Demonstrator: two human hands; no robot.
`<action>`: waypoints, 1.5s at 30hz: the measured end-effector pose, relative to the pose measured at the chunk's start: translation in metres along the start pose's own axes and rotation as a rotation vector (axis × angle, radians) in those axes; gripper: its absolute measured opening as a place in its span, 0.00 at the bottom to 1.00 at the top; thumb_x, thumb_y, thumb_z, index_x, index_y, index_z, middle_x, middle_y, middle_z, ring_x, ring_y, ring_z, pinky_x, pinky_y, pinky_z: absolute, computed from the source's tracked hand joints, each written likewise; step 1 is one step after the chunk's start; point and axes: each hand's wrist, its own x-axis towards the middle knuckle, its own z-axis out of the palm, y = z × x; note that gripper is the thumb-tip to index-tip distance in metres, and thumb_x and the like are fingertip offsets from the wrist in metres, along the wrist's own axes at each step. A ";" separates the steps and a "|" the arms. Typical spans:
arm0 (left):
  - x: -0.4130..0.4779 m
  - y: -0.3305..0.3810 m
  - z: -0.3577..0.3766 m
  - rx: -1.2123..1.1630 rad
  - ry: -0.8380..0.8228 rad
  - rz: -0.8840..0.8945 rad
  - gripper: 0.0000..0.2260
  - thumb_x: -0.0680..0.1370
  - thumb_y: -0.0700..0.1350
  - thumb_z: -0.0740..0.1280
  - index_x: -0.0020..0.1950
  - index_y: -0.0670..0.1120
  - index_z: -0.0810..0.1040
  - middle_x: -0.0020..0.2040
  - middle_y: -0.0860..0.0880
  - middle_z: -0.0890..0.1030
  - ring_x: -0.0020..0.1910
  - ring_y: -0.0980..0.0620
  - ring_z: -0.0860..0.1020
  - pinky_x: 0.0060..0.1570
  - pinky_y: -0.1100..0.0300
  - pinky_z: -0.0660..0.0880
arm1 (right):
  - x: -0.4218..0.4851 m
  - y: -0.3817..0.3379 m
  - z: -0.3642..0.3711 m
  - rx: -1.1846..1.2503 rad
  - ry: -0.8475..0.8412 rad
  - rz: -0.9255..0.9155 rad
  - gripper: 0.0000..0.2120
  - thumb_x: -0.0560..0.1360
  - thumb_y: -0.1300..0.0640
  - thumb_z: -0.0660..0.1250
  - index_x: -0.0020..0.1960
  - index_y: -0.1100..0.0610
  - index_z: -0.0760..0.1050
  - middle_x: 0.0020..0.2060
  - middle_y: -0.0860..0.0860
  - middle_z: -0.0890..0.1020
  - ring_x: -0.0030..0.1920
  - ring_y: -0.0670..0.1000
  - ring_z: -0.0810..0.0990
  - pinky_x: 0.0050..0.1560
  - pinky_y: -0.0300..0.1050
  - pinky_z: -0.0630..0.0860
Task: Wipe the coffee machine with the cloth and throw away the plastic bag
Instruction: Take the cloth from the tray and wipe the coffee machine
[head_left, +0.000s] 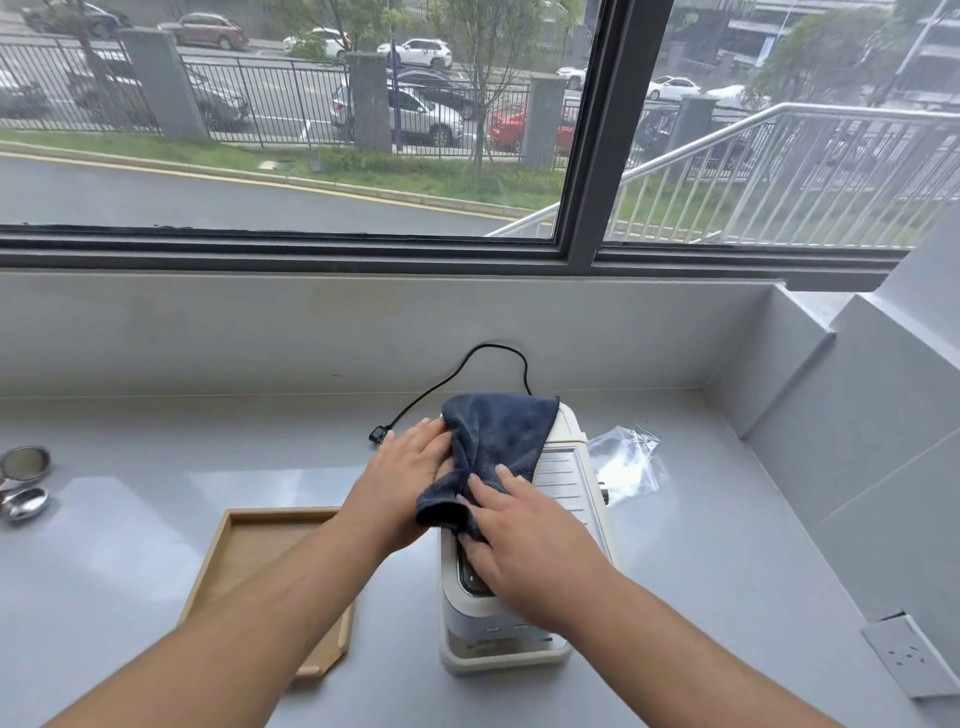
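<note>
Mid-frame, the left hand (410, 467) and right hand (524, 545), fingers flat and unclenched, are pressing a nubbly dark blue cloth (496, 439) onto a boxy cream plastic coffee machine (563, 480) on the glossy grey counter (701, 571).

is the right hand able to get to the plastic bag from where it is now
Probably yes. The right hand presses the cloth on top of the machine, and the bag lies uncovered on the counter just right of it, with nothing between.
</note>
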 end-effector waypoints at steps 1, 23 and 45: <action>0.002 0.001 -0.001 -0.021 0.008 -0.023 0.23 0.84 0.59 0.52 0.80 0.58 0.65 0.80 0.57 0.64 0.81 0.51 0.60 0.81 0.39 0.53 | -0.006 -0.003 -0.001 0.008 -0.011 -0.013 0.25 0.85 0.48 0.49 0.78 0.55 0.67 0.75 0.55 0.72 0.75 0.63 0.66 0.80 0.55 0.56; 0.004 0.034 -0.005 0.020 0.119 -0.181 0.24 0.85 0.55 0.52 0.80 0.53 0.66 0.84 0.55 0.61 0.82 0.52 0.59 0.81 0.44 0.51 | -0.098 0.049 0.002 0.040 0.152 0.196 0.20 0.76 0.51 0.69 0.67 0.54 0.83 0.68 0.49 0.82 0.69 0.51 0.79 0.74 0.45 0.69; 0.005 0.062 0.011 0.078 0.030 0.023 0.34 0.74 0.76 0.52 0.78 0.66 0.66 0.84 0.61 0.58 0.84 0.55 0.50 0.81 0.41 0.40 | 0.031 0.147 0.017 1.047 0.293 0.665 0.14 0.74 0.48 0.61 0.59 0.45 0.69 0.50 0.45 0.81 0.50 0.46 0.80 0.46 0.44 0.73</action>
